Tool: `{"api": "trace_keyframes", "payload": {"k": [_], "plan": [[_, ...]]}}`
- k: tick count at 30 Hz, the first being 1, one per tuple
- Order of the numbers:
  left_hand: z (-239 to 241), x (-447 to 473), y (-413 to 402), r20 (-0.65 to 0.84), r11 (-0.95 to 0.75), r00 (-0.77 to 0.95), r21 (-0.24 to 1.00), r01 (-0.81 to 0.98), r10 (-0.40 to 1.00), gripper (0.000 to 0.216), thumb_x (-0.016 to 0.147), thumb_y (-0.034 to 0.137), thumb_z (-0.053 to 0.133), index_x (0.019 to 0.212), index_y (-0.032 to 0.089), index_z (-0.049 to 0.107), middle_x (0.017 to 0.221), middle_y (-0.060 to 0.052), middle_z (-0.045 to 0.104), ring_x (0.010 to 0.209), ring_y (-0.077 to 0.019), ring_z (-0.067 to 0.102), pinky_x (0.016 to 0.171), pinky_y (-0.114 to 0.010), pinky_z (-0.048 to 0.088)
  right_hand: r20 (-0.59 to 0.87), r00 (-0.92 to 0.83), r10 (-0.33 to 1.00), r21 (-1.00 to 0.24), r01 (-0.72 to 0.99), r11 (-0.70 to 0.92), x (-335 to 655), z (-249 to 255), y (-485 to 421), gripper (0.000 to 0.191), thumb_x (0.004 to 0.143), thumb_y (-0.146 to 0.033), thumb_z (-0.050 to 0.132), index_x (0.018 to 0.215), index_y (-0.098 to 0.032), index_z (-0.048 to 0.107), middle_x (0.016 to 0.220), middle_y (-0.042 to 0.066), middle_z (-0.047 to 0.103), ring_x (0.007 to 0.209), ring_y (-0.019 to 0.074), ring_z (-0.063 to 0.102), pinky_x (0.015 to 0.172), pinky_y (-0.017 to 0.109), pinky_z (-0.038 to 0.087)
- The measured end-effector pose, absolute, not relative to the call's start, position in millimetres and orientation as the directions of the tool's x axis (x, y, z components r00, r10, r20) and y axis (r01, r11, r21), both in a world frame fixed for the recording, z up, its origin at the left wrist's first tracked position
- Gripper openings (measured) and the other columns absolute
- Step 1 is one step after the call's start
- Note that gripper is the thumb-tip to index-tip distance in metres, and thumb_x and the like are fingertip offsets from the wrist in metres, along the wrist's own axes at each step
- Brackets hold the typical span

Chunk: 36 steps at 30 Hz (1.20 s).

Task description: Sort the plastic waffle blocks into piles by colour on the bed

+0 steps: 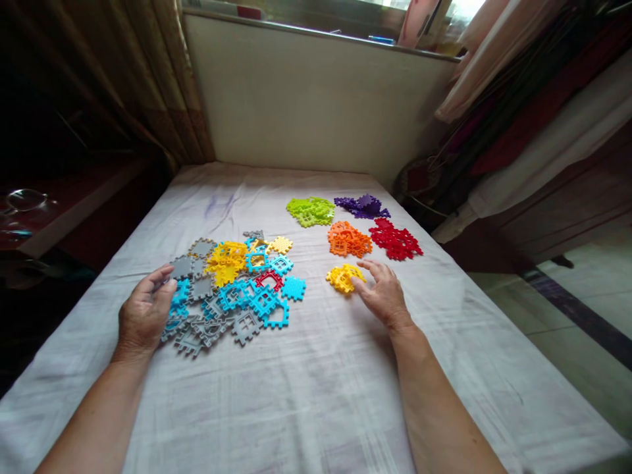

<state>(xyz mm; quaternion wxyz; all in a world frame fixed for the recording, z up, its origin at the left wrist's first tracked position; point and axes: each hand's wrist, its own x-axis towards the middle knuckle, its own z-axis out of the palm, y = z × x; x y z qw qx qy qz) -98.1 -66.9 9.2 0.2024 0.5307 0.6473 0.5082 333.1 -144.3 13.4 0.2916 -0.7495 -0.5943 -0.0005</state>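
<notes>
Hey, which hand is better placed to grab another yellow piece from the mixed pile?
Probably the left hand: it is right at the edge of the mixed pile, near its yellow pieces. The right hand is farther off, at the small yellow pile.

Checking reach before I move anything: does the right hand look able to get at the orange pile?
Probably yes: the orange pile lies just beyond the right hand, which is at the yellow pieces, and nothing seems to block the way.
</notes>
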Motion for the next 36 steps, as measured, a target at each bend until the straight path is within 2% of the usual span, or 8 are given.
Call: {"api": "trace_keyframes", "payload": {"k": [4, 8, 13, 20, 23, 26, 30, 36], "plan": [[10.4, -97.1, -66.7, 0.279, -0.084, -0.353, 0.874, 0.479, 0.893, 0.047, 0.075, 0.045, 0.063, 0.114, 0.018, 0.071, 0.12, -0.009, 0.073, 0.112, -0.0258, 0.068, 0.108, -0.043, 0.049, 0.383, 0.089, 0.92, -0.42, 0.903, 0.087, 281.3, 31.3, -119.6, 0.03, 0.089, -0.031, 0.057, 0.114, -0.022, 0.071, 0.128, 0.012, 0.067, 0.121, 0.0278, 0.057, 0.108, 0.045, 0.042], [8.9, -98.7, -65.9, 0.274, -0.089, -0.335, 0.875, 0.477, 0.901, 0.05, 0.075, 0.045, 0.063, 0.117, 0.017, 0.069, 0.123, -0.011, 0.071, 0.114, -0.0256, 0.067, 0.109, -0.043, 0.048, 0.267, -0.202, 0.942, -0.413, 0.859, 0.301, 207.8, 42.8, -80.0, 0.039, 0.092, -0.034, 0.06, 0.128, -0.022, 0.066, 0.135, 0.011, 0.064, 0.125, 0.0242, 0.056, 0.108, 0.038, 0.043], [7.4, -99.9, -65.8, 0.259, -0.115, -0.281, 0.889, 0.442, 0.924, 0.049, 0.076, 0.045, 0.064, 0.116, 0.018, 0.067, 0.131, -0.011, 0.067, 0.12, -0.0266, 0.065, 0.112, -0.045, 0.045, 0.182, -0.24, 0.954, -0.361, 0.886, 0.292, 161.1, 37.4, -60.0, 0.048, 0.091, -0.044, 0.063, 0.135, -0.024, 0.061, 0.147, 0.011, 0.054, 0.134, 0.0268, 0.05, 0.109, 0.043, 0.04], [14.2, -95.5, -71.5, 0.34, -0.184, -0.197, 0.816, 0.548, 0.919, 0.043, 0.08, 0.048, 0.059, 0.113, 0.022, 0.068, 0.133, -0.008, 0.067, 0.125, -0.0248, 0.062, 0.107, -0.039, 0.05, 0.201, -0.212, 0.957, -0.401, 0.873, 0.277, 178.9, 24.0, -103.0, 0.023, 0.091, -0.041, 0.063, 0.102, -0.022, 0.073, 0.125, 0.009, 0.066, 0.119, 0.0246, 0.058, 0.103, 0.041, 0.04], [14.6, -94.6, -72.5, 0.346, -0.188, -0.191, 0.808, 0.559, 0.918, 0.041, 0.081, 0.047, 0.058, 0.113, 0.023, 0.068, 0.131, -0.007, 0.067, 0.124, -0.0243, 0.062, 0.107, -0.038, 0.05, 0.227, -0.18, 0.957, -0.425, 0.866, 0.264, 182.5, 29.3, -108.6, 0.023, 0.091, -0.041, 0.063, 0.101, -0.023, 0.073, 0.116, 0.008, 0.069, 0.112, 0.0239, 0.061, 0.1, 0.039, 0.042], [12.8, -95.0, -72.2, 0.35, -0.191, -0.188, 0.803, 0.565, 0.918, 0.039, 0.081, 0.046, 0.058, 0.112, 0.023, 0.068, 0.13, -0.007, 0.068, 0.123, -0.0241, 0.062, 0.107, -0.038, 0.05, 0.264, -0.165, 0.95, -0.416, 0.869, 0.266, 169.5, 40.3, -97.3, 0.026, 0.093, -0.039, 0.061, 0.109, -0.023, 0.072, 0.123, 0.009, 0.068, 0.116, 0.0245, 0.059, 0.101, 0.039, 0.042], [10.4, -96.9, -71.3, 0.35, -0.194, -0.178, 0.8, 0.568, 0.92, 0.042, 0.082, 0.047, 0.057, 0.113, 0.022, 0.067, 0.13, -0.008, 0.068, 0.122, -0.0241, 0.063, 0.107, -0.038, 0.05, 0.209, -0.274, 0.939, -0.345, 0.878, 0.333, 134.0, 51.1, -72.5, 0.031, 0.092, -0.037, 0.06, 0.117, -0.024, 0.071, 0.135, 0.01, 0.062, 0.125, 0.0262, 0.054, 0.107, 0.042, 0.039], [8.0, -99.6, -68.3, 0.41, -0.283, -0.034, 0.685, 0.671, 0.911, 0.045, 0.083, 0.05, 0.055, 0.115, 0.021, 0.069, 0.134, -0.01, 0.065, 0.127, -0.0262, 0.059, 0.115, -0.043, 0.04, 0.12, -0.349, 0.93, -0.301, 0.879, 0.369, 105.3, 50.2, -55.8, 0.043, 0.087, -0.049, 0.065, 0.124, -0.028, 0.067, 0.158, 0.009, 0.041, 0.149, 0.0328, 0.028, 0.116, 0.056, 0.026]]}}
